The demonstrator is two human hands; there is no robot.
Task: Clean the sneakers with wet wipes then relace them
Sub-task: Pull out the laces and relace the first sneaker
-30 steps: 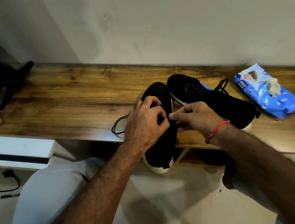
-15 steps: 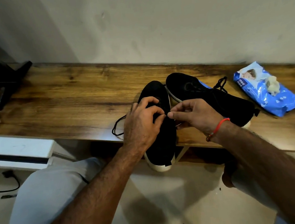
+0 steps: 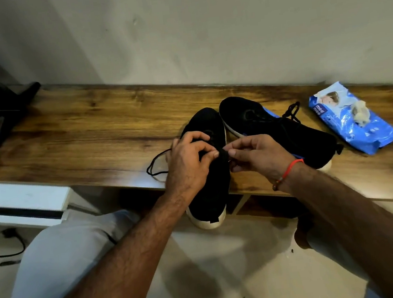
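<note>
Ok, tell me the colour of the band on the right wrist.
Red, with small darker beads at one end: the wrist band shows best in the head view.

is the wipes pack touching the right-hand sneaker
Apart. The head view shows a strip of bare wooden table between the blue wipes pack and the right-hand sneaker; only the sneaker's lace loop reaches toward the pack, stopping short.

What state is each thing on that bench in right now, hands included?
Near sneaker: heel overhanging the bench edge, being laced.
Far sneaker: lying flat, lace loose.
Lace: trailing left.
Wipes pack: open, wipe poking out.
Left hand: pinching the lace.
Right hand: pinching too.
</note>
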